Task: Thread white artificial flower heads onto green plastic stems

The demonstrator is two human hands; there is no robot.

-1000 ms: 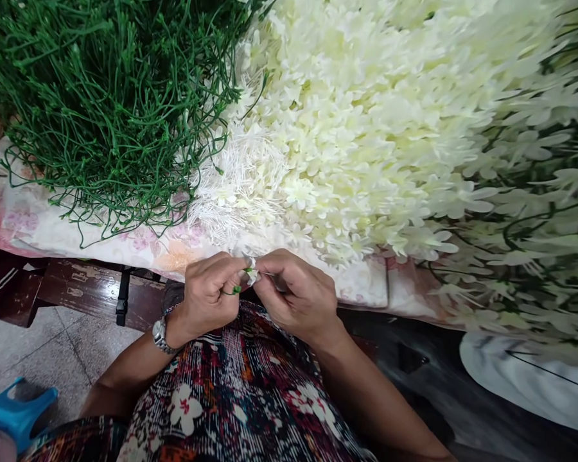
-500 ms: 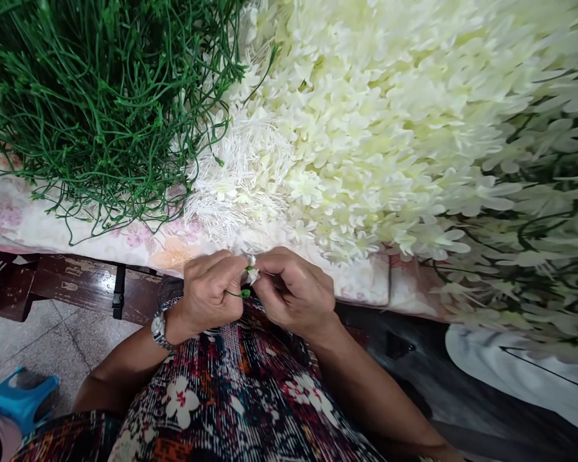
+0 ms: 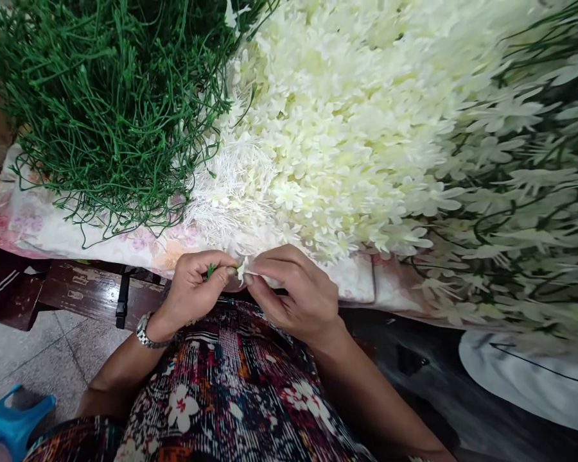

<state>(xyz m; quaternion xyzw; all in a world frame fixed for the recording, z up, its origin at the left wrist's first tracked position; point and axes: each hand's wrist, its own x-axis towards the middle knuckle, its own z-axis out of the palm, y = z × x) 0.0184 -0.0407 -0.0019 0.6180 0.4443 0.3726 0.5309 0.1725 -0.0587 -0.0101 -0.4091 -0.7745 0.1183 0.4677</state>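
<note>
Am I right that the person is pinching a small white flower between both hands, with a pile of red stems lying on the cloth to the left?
Not quite: the pile of stems is green, not red, as the head view shows. The rest holds: the left hand and right hand pinch a small white flower between them, and the stems lie on the cloth to the left.

A home workshop for artificial flowers: heaped cream petals (image 3: 347, 122) beside green plastic stems (image 3: 106, 96) on a cloth-covered surface (image 3: 24, 224).
</note>
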